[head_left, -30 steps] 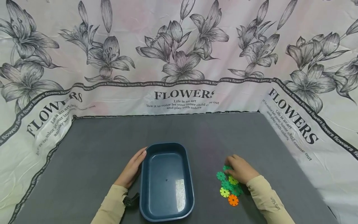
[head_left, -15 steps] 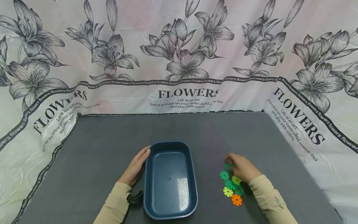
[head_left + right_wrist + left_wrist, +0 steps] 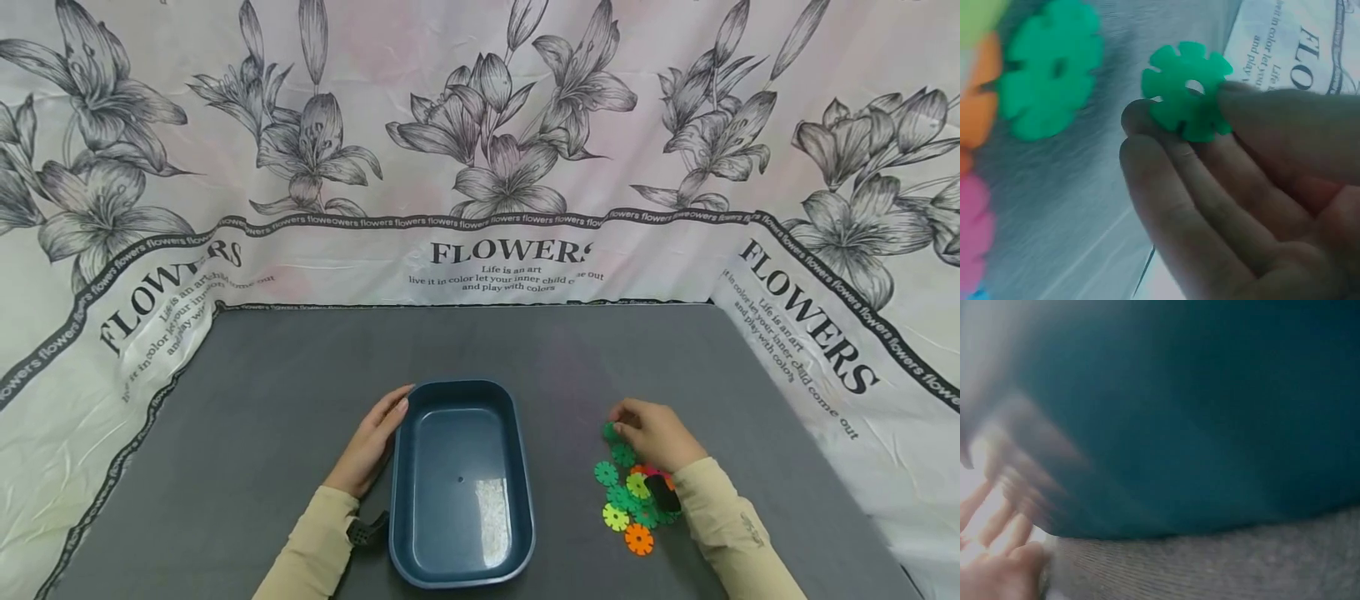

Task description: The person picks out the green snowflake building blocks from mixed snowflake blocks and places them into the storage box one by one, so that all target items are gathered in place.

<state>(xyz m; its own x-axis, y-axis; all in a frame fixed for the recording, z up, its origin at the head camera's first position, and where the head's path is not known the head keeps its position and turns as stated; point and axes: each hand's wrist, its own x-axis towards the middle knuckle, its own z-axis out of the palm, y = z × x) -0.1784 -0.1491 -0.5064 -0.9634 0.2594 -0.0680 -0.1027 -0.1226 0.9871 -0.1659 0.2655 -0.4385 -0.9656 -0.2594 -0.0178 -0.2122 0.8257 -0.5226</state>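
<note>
My right hand (image 3: 660, 435) pinches a green notched building disc (image 3: 1188, 90) between thumb and fingertips, just above the far end of a pile of discs. In the right wrist view another green disc (image 3: 1054, 69) lies on the table beside it. The pile also holds an orange disc (image 3: 639, 539), a yellow-green disc (image 3: 616, 517) and several more, partly hidden under the right wrist. My left hand (image 3: 370, 444) rests against the upper left side of a blue rectangular tray (image 3: 527, 500), fingers extended along its outer wall; the left wrist view is mostly filled by the tray's wall (image 3: 1166, 437).
The tray stands on a grey tabletop (image 3: 300, 358), left of the discs, with nothing seen inside it. A flower-printed cloth (image 3: 337, 267) hangs along the back and sides of the table. A black strap (image 3: 369, 530) sits at the left wrist.
My right hand has risen slightly from the pile with a green disc between its fingers, uncovering more discs. The left hand stays at the tray; the head view has shifted a little.
</note>
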